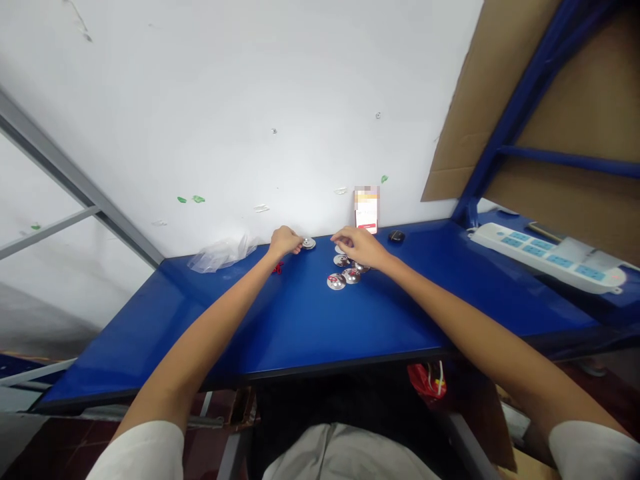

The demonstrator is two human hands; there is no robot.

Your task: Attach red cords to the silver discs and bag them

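Observation:
Small shiny finger cymbals (337, 281), domed in the middle and some with red cord, lie in a loose group on the blue table. At the group's far side my right hand (361, 247) hovers palm down, its fingers bent and pinched together. What is between those fingertips, if anything, is too small to make out. Further left, my left hand (286, 241) is closed, with thumb and fingertips at the edge of a small cymbal (309, 244) that appears stacked on another. Red cord (278, 269) lies beside my left wrist, partly covered by it.
A lit phone (367, 212) leans against the white wall behind my right hand. To its right sits a small black object (397, 236). Clear plastic film (223, 255) lies at the back left. A white power strip (545, 257) is at the far right, near a blue metal frame (510, 120).

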